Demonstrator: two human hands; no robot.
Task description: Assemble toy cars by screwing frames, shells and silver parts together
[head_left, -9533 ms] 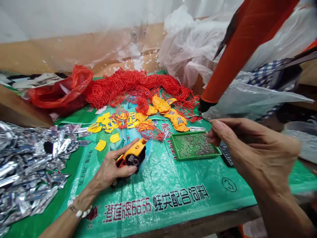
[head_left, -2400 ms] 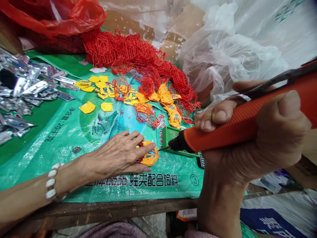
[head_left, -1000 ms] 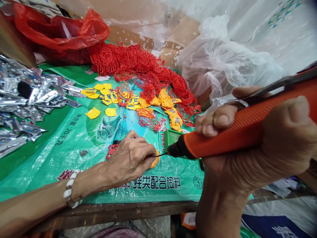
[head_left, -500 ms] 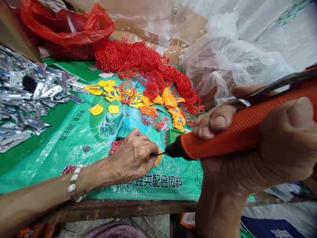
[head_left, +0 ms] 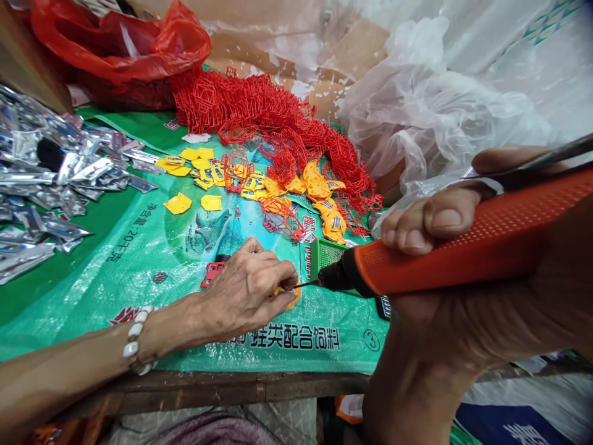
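Observation:
My left hand (head_left: 248, 290) is closed over a small yellow and red toy piece (head_left: 290, 296), pressing it down on the green woven sack (head_left: 139, 247) that covers the table. My right hand (head_left: 486, 272) grips an orange electric screwdriver (head_left: 463, 244). Its thin bit (head_left: 306, 285) points left and touches the toy piece at my left fingertips. A red part (head_left: 212, 273) of the toy sticks out behind my left hand. A green screw tray (head_left: 327, 252) lies just behind the screwdriver's black nose.
Red plastic lattice frames (head_left: 278, 120) are heaped at the back, with yellow plastic shells (head_left: 319, 191) and flat yellow pieces (head_left: 178, 203) in front. Silver foil packets (head_left: 50, 179) cover the left side. A red bag (head_left: 120, 46) and clear plastic bags (head_left: 440, 111) lie behind. The table edge (head_left: 231, 389) runs near me.
Over the last second the screwdriver has stayed on the toy piece under my left hand, drawing slightly right. Earlier my left hand lay flatter on the piece, with the bit short of it.

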